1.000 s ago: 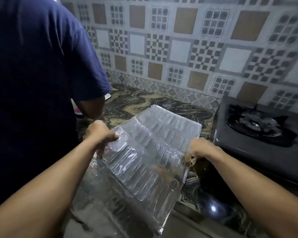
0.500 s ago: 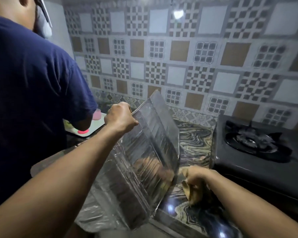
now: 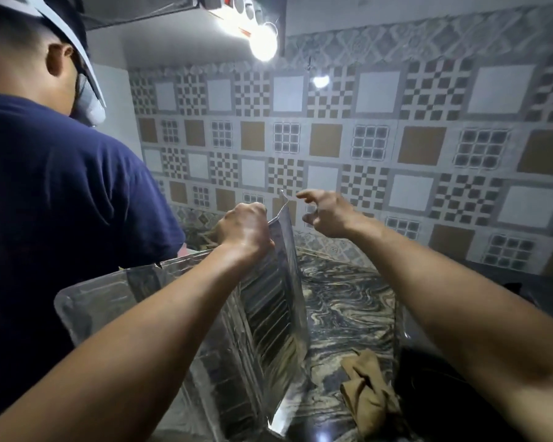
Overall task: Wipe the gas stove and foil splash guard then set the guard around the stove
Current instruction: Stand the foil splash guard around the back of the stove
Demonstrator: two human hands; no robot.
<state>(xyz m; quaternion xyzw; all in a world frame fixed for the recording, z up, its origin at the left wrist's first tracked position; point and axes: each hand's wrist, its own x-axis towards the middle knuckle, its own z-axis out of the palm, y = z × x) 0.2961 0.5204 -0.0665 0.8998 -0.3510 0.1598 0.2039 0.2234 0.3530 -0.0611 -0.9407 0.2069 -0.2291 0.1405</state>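
Observation:
The foil splash guard (image 3: 268, 317) stands upright on the marbled counter, its ribbed panels partly folded. My left hand (image 3: 246, 231) is shut on its top edge near the upper corner. My right hand (image 3: 328, 212) hovers just right of that corner, fingers spread, holding nothing. A tan cloth (image 3: 369, 390) lies crumpled on the counter at the lower right, next to the black gas stove (image 3: 434, 387). My right forearm hides most of the stove.
A person in a dark blue shirt (image 3: 55, 224) stands close on the left, behind the guard's left panel. The patterned tile wall (image 3: 380, 148) runs along the back. The marbled counter (image 3: 342, 307) shows between guard and stove. A bright lamp (image 3: 262, 43) hangs overhead.
The guard was lifted from lying flat to standing upright. My right hand has let go of the cloth, which now lies on the counter, and has risen toward the guard's top corner.

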